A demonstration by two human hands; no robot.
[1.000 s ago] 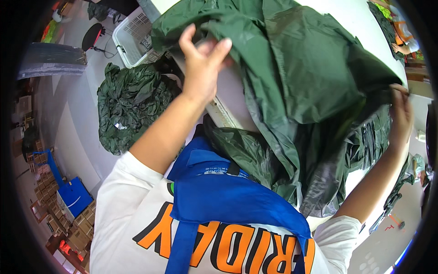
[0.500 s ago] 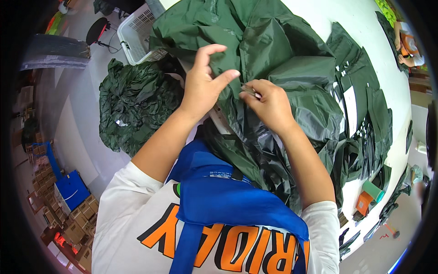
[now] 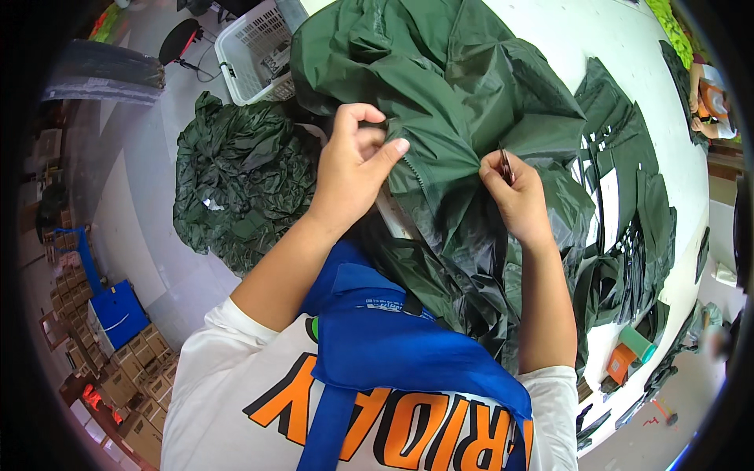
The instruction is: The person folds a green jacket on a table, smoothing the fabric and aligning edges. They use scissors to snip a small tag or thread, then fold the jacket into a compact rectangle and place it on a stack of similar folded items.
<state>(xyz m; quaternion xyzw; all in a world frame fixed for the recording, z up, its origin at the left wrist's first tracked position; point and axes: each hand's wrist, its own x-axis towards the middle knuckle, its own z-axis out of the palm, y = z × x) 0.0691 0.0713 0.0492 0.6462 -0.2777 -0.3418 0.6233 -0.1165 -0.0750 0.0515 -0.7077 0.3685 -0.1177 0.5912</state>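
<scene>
— What have you got hold of?

— A dark green jacket point(image 3: 471, 102), heaped on the white table point(image 3: 597, 39) in front of me. My left hand point(image 3: 353, 169) pinches a fold of it between thumb and curled fingers, right by the zip line. My right hand point(image 3: 514, 196) is closed on the cloth a little to the right, with a small dark tool point(image 3: 503, 165) nipped in the fingertips; I can't tell what kind.

— How should this go?

— I'd say keep the stretch between both hands taut, so the tool meets flat cloth and not a crease, and work with small moves.

— Which way does it lie?

— Too bunched to be sure. The bulk runs from my chest up and away across the table; the zip slants down between my hands. Another green heap point(image 3: 236, 180) sits on the floor to my left, near a white basket point(image 3: 251, 55).
</scene>
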